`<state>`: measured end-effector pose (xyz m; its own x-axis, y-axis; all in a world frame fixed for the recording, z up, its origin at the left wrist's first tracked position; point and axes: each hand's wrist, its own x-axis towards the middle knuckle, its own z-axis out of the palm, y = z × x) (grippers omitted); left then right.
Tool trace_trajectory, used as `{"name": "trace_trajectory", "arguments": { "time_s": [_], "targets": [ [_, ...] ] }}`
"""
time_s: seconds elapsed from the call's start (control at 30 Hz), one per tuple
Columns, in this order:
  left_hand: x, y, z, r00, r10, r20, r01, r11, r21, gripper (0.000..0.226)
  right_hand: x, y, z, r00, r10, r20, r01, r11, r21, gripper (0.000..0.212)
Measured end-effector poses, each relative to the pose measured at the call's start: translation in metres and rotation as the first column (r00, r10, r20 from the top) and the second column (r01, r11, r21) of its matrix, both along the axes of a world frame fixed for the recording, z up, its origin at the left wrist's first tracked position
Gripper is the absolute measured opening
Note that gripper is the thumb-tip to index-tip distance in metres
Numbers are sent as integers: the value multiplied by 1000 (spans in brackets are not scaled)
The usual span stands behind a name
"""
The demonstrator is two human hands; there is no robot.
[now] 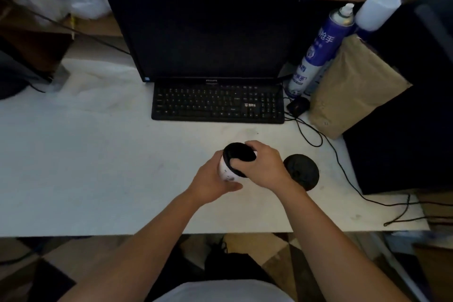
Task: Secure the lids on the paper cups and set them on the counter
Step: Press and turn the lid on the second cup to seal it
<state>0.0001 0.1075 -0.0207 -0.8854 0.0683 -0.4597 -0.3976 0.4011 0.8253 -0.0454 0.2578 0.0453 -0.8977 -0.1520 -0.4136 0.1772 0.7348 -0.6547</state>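
My left hand (pixel 212 182) grips a white paper cup (pixel 226 170) by its side wall, tilted a little to the left above the white counter (pixel 98 154). A black lid (pixel 239 153) sits on the cup's mouth. My right hand (pixel 266 164) curls over the lid's right edge, thumb and fingers on the rim. Just right of that hand a second cup with a black lid (pixel 304 170) stands on the counter, partly hidden by my right wrist.
A black keyboard (pixel 218 102) and dark monitor (pixel 210 32) stand behind the cups. At the right are a mouse (pixel 297 105), spray cans (pixel 316 49), a brown paper bag (pixel 353 88), a black box (pixel 404 130) and trailing cables (pixel 343 171). The counter's front edge (pixel 220 234) runs below my forearms.
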Motion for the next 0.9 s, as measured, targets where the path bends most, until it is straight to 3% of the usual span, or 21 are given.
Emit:
{"name": "trace_trajectory", "arguments": {
  "time_s": [0.1, 0.27, 0.43, 0.6, 0.73, 0.83, 0.9],
  "targets": [
    [13, -12, 2, 993, 17, -120, -32, 992, -122, 86, 7, -2, -1, 976, -166, 145, 192, 961, -197, 38],
    [40, -31, 13, 970, 67, -232, -121, 967, -226, 69, 23, -22, 1, 996, 17, -86, -16, 1000, 21, 46],
    [63, -44, 21, 966, 134, -222, -177, 967, -185, 63, 29, -44, 8, 981, 170, -99, -155, 978, 138, 60],
    [73, -58, 31, 954, 137, -266, -195, 960, -203, 68, 33, -59, 18, 959, 211, -190, -188, 973, 131, 52],
    [69, -68, 42, 979, 126, -161, -138, 988, -70, 60, 33, -62, 26, 923, 257, -285, -237, 966, 104, 47],
    [66, -79, 47, 999, 25, 48, -34, 978, 205, 63, 28, -56, 30, 901, 330, -282, -334, 942, 36, 51],
    [65, -89, 51, 970, -129, 205, 33, 910, 414, 62, 25, -51, 33, 887, 375, -269, -398, 917, -35, 53]
  ]
}}
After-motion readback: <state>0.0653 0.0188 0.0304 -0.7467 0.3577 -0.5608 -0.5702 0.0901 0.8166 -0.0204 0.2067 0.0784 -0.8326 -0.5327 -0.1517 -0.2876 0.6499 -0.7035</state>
